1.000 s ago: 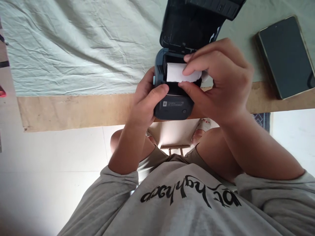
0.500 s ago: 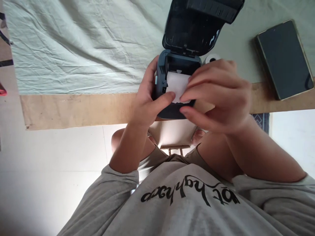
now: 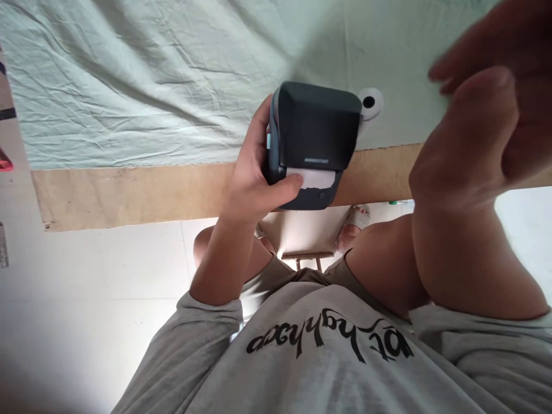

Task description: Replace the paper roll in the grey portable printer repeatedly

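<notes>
Your left hand (image 3: 256, 178) is closed around the left side of the printer (image 3: 310, 201), which sits over the near edge of the table (image 3: 138, 195), at the border of the green cloth (image 3: 150, 86). That grip probably steadies it; whether the table also bears its weight, you can't tell from above. The lid (image 3: 321, 121) is down, and a ragged end of white paper (image 3: 321, 179) pokes out from under its front edge. Your thumb lies across that paper, likely to stop it slipping back. A white roll (image 3: 371, 103) stands just beside the printer's right side, perhaps parked there within easy reach. Your right hand (image 3: 485, 126) is raised well apart, blurred and partly dark, so whether it's spread or holding something can't be told.
</notes>
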A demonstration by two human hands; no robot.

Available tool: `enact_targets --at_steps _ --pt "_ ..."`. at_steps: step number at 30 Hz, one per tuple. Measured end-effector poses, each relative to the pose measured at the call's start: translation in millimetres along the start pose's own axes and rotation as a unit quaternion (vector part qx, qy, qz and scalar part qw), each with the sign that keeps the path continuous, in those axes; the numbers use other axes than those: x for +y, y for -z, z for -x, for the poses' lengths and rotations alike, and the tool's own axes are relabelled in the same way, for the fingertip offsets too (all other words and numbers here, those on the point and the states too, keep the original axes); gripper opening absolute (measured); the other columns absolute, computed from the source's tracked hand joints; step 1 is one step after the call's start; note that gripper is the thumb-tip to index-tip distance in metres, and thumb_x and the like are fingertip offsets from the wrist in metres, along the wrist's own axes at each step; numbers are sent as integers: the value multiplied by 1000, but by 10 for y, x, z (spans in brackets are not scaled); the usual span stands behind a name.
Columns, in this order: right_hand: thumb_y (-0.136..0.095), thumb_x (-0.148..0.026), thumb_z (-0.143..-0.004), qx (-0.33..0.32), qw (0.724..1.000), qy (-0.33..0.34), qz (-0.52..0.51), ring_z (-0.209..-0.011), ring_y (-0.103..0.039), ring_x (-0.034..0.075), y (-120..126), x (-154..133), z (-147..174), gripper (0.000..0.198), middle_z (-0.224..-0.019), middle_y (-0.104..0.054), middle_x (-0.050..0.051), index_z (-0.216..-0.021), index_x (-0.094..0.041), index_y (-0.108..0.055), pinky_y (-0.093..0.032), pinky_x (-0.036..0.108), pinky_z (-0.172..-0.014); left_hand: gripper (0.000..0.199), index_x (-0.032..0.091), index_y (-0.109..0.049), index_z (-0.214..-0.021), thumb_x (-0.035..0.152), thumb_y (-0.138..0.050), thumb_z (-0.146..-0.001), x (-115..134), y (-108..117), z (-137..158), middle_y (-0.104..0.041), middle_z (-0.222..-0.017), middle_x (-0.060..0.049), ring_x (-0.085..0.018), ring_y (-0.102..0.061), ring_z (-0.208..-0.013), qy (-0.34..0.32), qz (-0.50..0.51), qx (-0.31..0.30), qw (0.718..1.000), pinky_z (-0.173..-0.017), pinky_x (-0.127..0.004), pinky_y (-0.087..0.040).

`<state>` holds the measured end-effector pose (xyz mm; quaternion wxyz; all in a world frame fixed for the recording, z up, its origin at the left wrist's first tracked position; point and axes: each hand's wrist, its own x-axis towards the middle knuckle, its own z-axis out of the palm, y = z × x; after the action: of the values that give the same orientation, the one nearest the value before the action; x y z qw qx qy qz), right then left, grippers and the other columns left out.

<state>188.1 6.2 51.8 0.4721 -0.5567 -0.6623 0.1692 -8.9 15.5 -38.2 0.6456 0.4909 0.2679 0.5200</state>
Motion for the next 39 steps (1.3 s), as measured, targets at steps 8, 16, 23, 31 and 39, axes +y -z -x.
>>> enact_targets --at_steps 8,16,23,31,39 --pt "-50 -46 -86 -196 977 -68 46 -45 -24 -3 -38 -28 117 60 -43 -25 2 -45 -5 -36 -11 19 -48 47 21 -57 -110 44 -72 -72 141 -145 13 -59 -104 -6 -21 -57 -104 38 9 70 997 -92 -32 -48" --pt "-57 -56 -78 -310 920 -241 16 -40 -21 -3 -168 17 96 63 -40 -25 1 -43 -6 -39 -9 17 -37 24 17 -58 -101 31 -64 -82 256 -307 20 -56 -87 -4 -10 -57 -77 59 46 101 992 -67 -22 -46" --pt "-52 -57 -81 -307 924 -228 -4 -42 -19 -3 -184 43 135 64 -42 -27 1 -43 -7 -40 -7 17 -40 33 14 -57 -105 40 -59 -85 245 -230 -10 -62 -97 -8 -19 -58 -91 46 88 73 992 -76 -30 -49" --pt "-45 -47 -87 -292 938 -183 -35 -43 -20 -4 -179 98 186 57 -43 -28 0 -47 -7 -46 -8 14 -41 37 14 -60 -103 45 -45 -91 165 -182 -23 -62 -101 -7 -23 -53 -102 80 131 120 981 -92 -37 -47" --pt "-65 -48 -72 -332 930 -158 -30 -43 -22 -4 -136 91 134 52 -41 -32 0 -46 -6 -47 -13 15 -39 42 15 -61 -80 53 -46 -90 221 -214 -31 -55 -76 -2 -10 -49 -73 49 79 133 987 -68 -23 -43"
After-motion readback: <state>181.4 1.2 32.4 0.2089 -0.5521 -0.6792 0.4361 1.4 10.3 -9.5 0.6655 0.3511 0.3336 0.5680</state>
